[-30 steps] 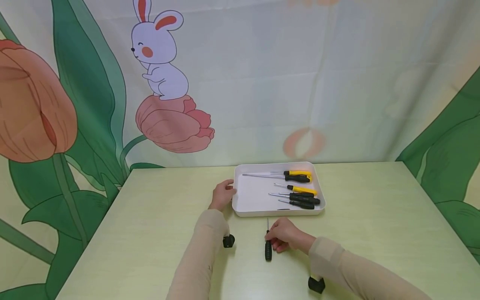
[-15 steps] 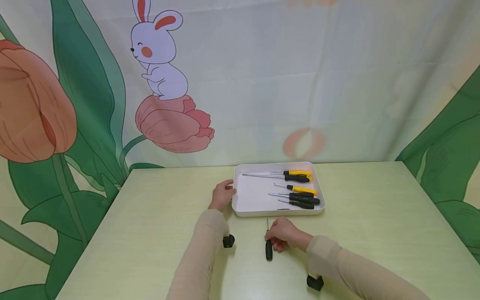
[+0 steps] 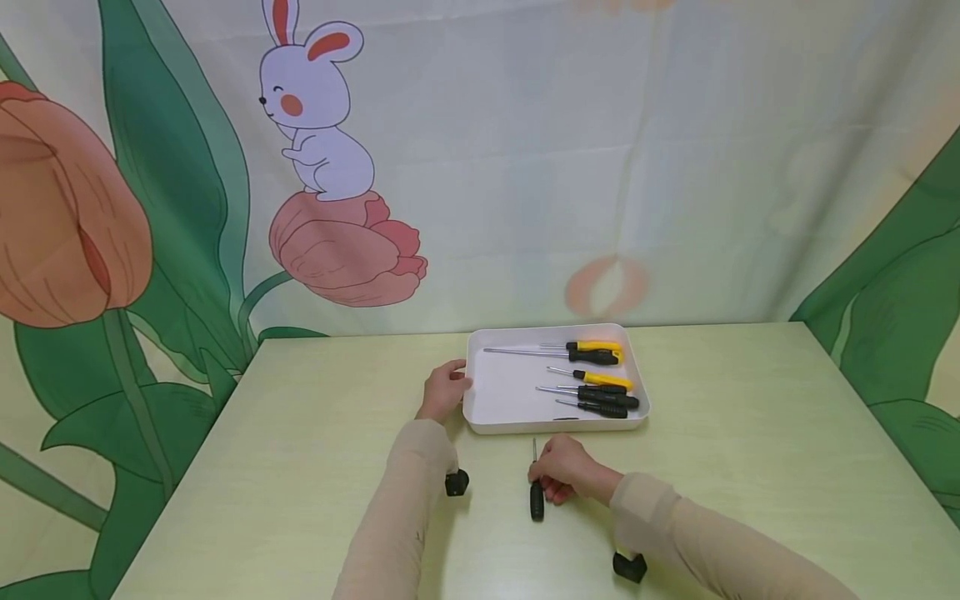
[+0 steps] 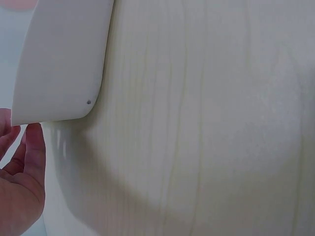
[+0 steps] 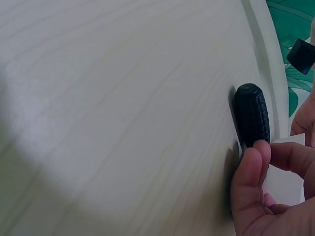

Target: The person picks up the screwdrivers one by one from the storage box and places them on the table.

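The black screwdriver (image 3: pixel 537 503) is pinched between thumb and fingers of the right grip (image 3: pixel 568 468), about where handle meets shank, on the near-edge side of the white tray (image 3: pixel 555 428), which is set by the counter's (image 3: pixel 720 400) far edge. The pinch should be light, and the shank held level (whether the handle is raised cannot be told). The tray's left end, touched by the left grip's (image 3: pixel 444 390) relaxed fingers, is best steadied without pushing.
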`<state>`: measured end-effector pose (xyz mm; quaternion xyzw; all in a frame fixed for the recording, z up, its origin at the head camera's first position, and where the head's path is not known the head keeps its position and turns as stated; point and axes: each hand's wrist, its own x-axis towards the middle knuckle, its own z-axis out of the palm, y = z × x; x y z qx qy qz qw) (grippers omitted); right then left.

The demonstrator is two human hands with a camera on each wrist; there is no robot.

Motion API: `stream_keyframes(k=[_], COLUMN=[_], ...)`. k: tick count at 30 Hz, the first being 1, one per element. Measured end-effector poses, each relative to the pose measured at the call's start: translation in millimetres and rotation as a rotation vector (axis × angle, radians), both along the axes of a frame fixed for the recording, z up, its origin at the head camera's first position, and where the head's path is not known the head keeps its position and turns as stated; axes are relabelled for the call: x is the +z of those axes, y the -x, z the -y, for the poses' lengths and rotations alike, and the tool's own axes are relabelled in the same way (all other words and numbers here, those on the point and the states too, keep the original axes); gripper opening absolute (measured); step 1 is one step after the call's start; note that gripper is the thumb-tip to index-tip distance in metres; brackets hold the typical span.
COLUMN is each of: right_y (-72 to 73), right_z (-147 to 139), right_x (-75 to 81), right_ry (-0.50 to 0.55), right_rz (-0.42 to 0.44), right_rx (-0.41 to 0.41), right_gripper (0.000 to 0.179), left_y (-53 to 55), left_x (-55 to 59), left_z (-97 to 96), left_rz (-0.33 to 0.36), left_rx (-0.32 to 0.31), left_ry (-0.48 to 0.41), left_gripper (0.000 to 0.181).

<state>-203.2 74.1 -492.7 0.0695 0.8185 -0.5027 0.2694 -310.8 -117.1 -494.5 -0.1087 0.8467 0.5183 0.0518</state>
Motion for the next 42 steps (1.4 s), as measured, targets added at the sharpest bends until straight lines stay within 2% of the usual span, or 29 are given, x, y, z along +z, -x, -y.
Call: stream_keyframes(k=[15,27,36,42], right_y=[-0.5,1.7,13.4,24.3], right_z=[-0.2,-9.1,-17.0,-21.5], right_x=[-0.8,-1.3,15.6,31.3], right_ry=[-0.014,-0.035,-0.077,-0.063], right_rz=[-0.019,-0.05,-0.065,-0.025], right_rx=[0.007,0.052,0.07,0.051], right_gripper=[0.017,0.02,0.018,0.022], left_y=[-0.7,3.9,5.6,4.4], left_x=[0.6,-6.4,-7.6,-6.4], left_z=[0.2,1.9,2.3,2.0], left_rz=[-0.008,-0.021,-0.013,-0.016], left_rx=[-0.004,-0.009,-0.006,-0.001], left_ry=[0.012,0.021,0.015,0.003], left_gripper=[0.039,0.039,0.039,0.039])
